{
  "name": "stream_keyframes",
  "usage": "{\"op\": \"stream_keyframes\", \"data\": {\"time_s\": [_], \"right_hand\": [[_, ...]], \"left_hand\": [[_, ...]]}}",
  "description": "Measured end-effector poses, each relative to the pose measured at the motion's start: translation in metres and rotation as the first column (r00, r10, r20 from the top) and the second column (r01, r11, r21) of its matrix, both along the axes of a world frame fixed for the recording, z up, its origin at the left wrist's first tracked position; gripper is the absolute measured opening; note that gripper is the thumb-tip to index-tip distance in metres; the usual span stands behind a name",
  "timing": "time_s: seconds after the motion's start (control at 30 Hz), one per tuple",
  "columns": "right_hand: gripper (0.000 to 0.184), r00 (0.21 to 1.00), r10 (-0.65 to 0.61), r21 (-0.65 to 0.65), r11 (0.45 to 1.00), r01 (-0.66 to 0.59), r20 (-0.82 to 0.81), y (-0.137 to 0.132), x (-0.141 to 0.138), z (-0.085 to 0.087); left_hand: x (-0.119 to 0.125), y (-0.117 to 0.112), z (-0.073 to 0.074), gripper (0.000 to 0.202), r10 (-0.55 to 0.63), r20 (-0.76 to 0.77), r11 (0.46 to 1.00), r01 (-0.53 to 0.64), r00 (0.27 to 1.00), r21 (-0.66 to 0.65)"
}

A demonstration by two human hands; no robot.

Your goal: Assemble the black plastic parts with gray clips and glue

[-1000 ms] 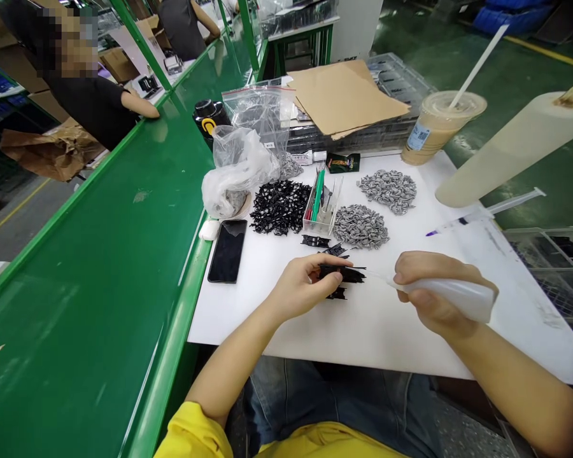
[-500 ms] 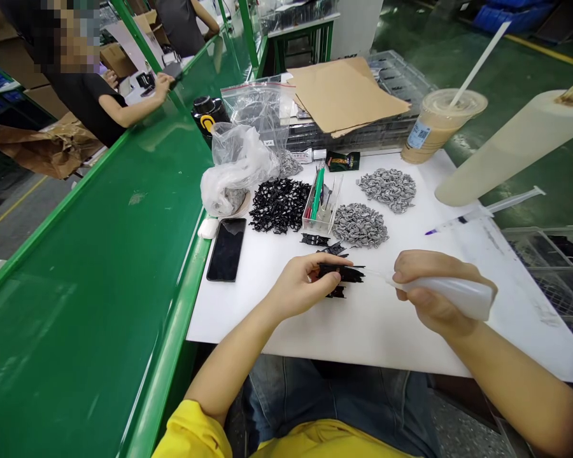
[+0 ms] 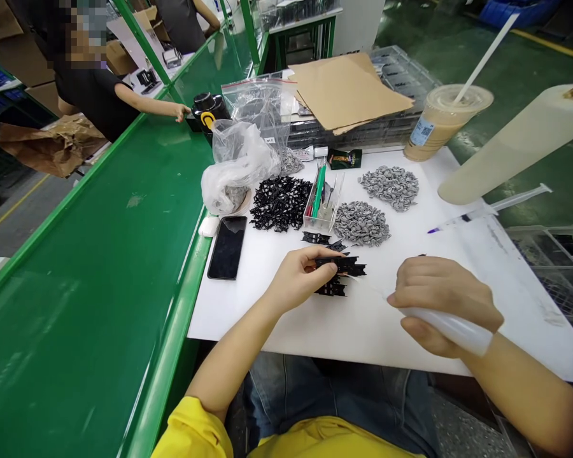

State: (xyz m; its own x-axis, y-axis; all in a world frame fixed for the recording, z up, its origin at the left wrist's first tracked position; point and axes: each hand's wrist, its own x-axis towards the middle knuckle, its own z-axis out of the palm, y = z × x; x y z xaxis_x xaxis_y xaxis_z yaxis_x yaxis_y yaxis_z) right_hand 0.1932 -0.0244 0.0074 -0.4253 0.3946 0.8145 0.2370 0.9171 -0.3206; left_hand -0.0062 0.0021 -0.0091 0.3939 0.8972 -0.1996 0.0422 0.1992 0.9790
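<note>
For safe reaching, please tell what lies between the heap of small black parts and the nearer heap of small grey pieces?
In the head view, a clear rectangular plastic box holding a green tool stands between the black heap and nearer grey heap.

White tabletop bright, evenly lit; shadows soft and faint, light looks diffuse. Glare streaks on green belt, sharpest along its right edge. Floor far right dim, dull sheen. Slight blur on right hand and white bottle, nozzle washed out. Wide-angle stretch: pale roll at right leans outward. Far left background soft, one patch pixelated.
</note>
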Motion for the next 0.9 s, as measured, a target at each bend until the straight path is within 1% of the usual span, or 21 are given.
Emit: {"op": "stream_keyframes", "data": {"time_s": [0.17,0.37,0.57,0.77,0.9], "right_hand": [[0.009,0.999,0.000,0.012,1.000,0.000,0.046,0.0011,-0.0008,-0.0012],[0.010,0.998,-0.003,0.018,1.000,0.002,0.069,0.0033,-0.0009,-0.0007],[0.011,0.998,0.040,0.013,0.999,-0.040,0.045,0.0052,-0.0008,0.0005],[0.012,0.999,0.033,0.015,0.999,-0.033,0.037,0.0062,-0.0019,0.0020],[0.011,0.999,0.042,0.017,0.999,-0.042,0.018,0.0031,0.0002,-0.0029]], "left_hand": [[0.0019,-0.0006,0.0025,0.016,0.007,0.058,0.999,-0.003,0.998,-0.054],[0.0020,-0.0010,0.0024,0.016,-0.006,0.063,0.999,0.009,0.998,-0.050],[0.0010,-0.0009,0.0042,0.015,0.002,0.061,0.997,0.003,0.998,-0.072],[0.0011,-0.0012,0.0055,0.015,0.008,0.059,0.998,-0.004,0.998,-0.070],[0.0008,-0.0009,0.0045,0.015,-0.003,0.063,0.999,0.006,0.998,-0.049]]}}
